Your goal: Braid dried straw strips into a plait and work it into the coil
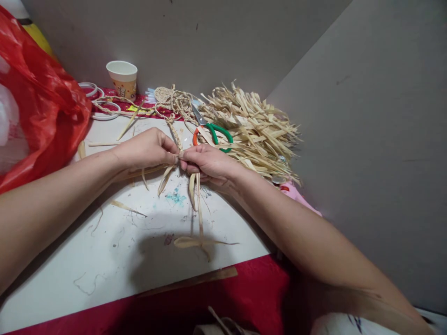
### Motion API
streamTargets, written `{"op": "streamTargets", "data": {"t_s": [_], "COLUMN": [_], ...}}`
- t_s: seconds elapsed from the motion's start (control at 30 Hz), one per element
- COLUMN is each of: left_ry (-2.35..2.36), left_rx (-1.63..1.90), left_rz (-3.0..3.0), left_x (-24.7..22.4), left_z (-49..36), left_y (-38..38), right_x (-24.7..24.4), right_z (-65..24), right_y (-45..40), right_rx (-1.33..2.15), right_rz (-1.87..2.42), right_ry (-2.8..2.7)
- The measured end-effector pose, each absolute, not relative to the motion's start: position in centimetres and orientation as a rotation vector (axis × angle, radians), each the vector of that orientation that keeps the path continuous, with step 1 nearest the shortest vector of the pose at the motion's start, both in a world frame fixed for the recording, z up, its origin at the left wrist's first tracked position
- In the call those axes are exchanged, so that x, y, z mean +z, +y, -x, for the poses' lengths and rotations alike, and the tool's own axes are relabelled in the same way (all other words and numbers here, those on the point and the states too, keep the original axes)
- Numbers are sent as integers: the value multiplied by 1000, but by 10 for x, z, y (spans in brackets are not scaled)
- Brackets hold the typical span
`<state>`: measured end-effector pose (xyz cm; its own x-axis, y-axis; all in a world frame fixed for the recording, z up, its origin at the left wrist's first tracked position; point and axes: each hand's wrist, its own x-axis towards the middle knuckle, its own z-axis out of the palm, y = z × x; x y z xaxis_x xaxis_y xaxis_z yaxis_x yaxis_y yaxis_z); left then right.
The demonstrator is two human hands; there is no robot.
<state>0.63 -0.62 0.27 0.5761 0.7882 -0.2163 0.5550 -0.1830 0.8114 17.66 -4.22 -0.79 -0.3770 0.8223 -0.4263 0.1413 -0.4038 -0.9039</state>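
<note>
A braided straw cord (175,132) runs from the coil at the back down to my fingers. My left hand (150,148) pinches the cord's working end from the left, thumb and fingers closed. My right hand (206,163) meets it there, its fingertips also closed on the end of the braid. Loose straw strips (193,190) hang below both hands, over the white board. Right behind my right hand lie scissors (218,135) with green and orange handles. The strips inside my fingers are mostly hidden.
A heap of dry straw strips (251,125) lies at the back right against the grey wall. A paper cup (123,81), white rings (104,111) and a coiled straw braid (164,95) stand at the back. A red plastic bag (45,97) bulges at left. Straw scraps dot the white board (70,260).
</note>
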Motion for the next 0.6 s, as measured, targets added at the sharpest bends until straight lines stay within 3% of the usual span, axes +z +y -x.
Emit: {"op": "streamTargets", "data": {"t_s": [0.23, 0.6], "left_ry": [1168, 1416], "left_rx": [239, 88], "left_rz": [-2017, -2423], "left_x": [16, 29], "left_z": [-5, -28], "left_y": [-7, -47], "right_x": [-12, -14], "right_z": [-165, -171], "right_y": [-45, -47], "right_rx": [1553, 1776], "right_rz": [1536, 1315], "right_ry": [-1293, -1132]}}
